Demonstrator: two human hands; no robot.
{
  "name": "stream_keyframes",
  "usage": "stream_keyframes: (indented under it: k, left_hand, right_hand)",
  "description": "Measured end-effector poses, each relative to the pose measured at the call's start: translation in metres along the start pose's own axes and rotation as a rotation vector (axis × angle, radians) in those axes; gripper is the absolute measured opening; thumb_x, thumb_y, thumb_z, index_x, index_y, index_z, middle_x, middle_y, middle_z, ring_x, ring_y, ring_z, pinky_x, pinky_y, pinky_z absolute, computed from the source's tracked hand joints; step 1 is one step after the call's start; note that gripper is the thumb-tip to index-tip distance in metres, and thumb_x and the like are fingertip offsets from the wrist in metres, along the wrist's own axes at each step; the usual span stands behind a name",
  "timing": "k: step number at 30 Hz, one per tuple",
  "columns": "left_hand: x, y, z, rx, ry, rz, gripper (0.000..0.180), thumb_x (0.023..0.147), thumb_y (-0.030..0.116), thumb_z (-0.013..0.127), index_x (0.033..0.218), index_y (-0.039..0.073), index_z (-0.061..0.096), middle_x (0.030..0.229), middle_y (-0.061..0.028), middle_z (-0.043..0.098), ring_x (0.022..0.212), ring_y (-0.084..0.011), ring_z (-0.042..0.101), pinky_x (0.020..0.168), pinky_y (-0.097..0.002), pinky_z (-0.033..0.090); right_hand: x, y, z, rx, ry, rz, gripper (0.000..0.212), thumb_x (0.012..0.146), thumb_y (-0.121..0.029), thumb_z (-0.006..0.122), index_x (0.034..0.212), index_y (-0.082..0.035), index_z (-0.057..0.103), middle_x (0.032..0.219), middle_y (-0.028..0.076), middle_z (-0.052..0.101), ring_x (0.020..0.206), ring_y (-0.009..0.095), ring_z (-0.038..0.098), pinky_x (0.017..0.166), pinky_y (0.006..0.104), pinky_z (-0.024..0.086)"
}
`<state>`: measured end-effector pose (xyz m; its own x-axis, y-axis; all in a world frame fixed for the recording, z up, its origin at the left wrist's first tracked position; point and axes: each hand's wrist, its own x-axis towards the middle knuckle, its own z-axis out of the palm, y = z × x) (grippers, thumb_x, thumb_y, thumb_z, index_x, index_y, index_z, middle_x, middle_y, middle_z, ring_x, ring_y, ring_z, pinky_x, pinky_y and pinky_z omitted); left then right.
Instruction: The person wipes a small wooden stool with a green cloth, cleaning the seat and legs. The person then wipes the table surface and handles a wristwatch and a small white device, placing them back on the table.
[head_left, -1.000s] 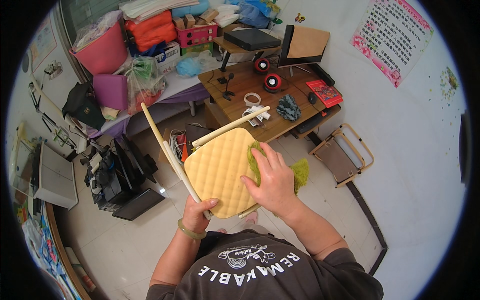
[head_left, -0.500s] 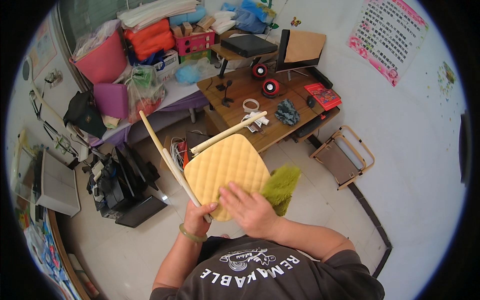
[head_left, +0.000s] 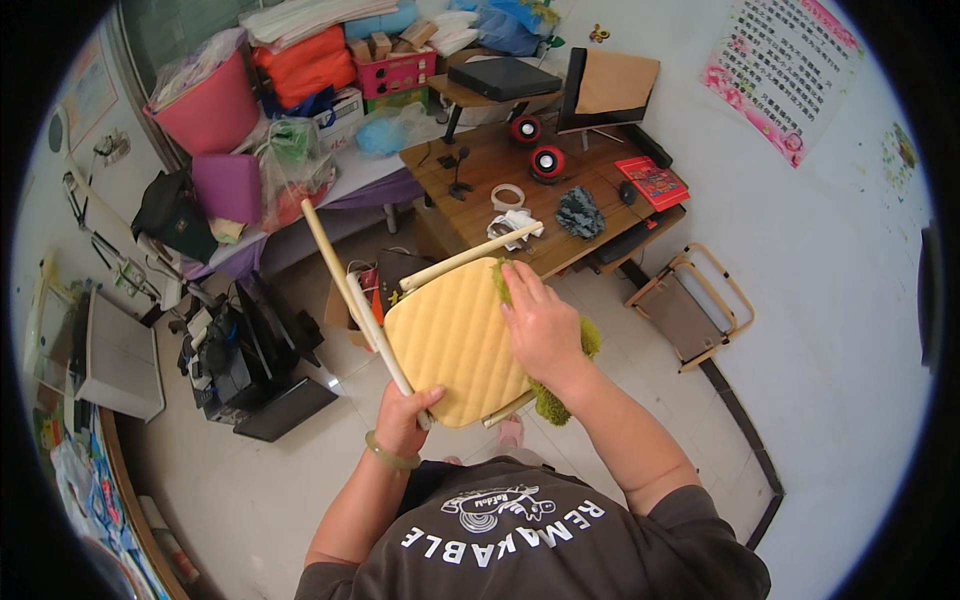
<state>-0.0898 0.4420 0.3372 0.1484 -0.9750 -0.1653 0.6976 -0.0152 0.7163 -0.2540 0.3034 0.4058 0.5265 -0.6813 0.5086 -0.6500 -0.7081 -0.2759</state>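
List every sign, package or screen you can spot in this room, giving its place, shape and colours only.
Wall poster: upper right wall, rectangular, white with pink border.
Monitor: back of wooden desk, dark frame, screen covered by brown card.
Red packet: desk's right end, flat, rectangular.
Pink box: cluttered back table, rectangular.

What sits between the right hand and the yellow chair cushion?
A green fluffy cloth, pressed under the right hand against the yellow quilted cushion; head view shows it poking out around the hand.

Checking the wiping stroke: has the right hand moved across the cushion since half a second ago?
Yes: the right hand slid up the yellow cushion, toward the desk.
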Motion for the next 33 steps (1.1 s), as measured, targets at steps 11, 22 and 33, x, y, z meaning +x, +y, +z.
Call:
stream_keyframes:
  k: [11, 22, 33]
  left_hand:
    - [0.029, -0.015, -0.019, -0.089, 0.073, 0.053, 0.062, 0.091, 0.030, 0.067, 0.139, 0.001, 0.041, 0.133, -0.0113, 0.055, 0.120, -0.0260, 0.056, 0.100, -0.0392, 0.046]
    - [0.073, -0.030, 0.018, -0.153, 0.138, 0.127, 0.069, 0.091, 0.044, 0.065, 0.139, 0.002, 0.040, 0.132, -0.0099, 0.054, 0.118, -0.0232, 0.054, 0.095, -0.0378, 0.046]
    - [0.126, -0.053, 0.069, -0.046, 0.088, 0.138, 0.071, 0.092, 0.056, 0.055, 0.136, 0.001, 0.043, 0.126, -0.0105, 0.057, 0.112, -0.0223, 0.058, 0.095, -0.0371, 0.049]
  right_hand:
    - [0.009, 0.038, -0.057, -0.247, 0.393, -0.169, 0.040, 0.079, 0.004, 0.056, 0.119, 0.001, 0.061, 0.114, 0.014, 0.062, 0.093, 0.031, 0.061, 0.073, 0.0376, 0.054]
    - [-0.023, 0.033, -0.054, -0.203, 0.212, -0.348, 0.047, 0.076, -0.011, 0.058, 0.122, -0.004, 0.064, 0.114, 0.011, 0.058, 0.088, 0.023, 0.059, 0.064, 0.0297, 0.052]
    - [0.003, 0.051, 0.008, -0.053, 0.069, -0.396, 0.042, 0.074, -0.013, 0.060, 0.113, -0.001, 0.065, 0.110, 0.007, 0.057, 0.093, 0.021, 0.056, 0.067, 0.0270, 0.050]
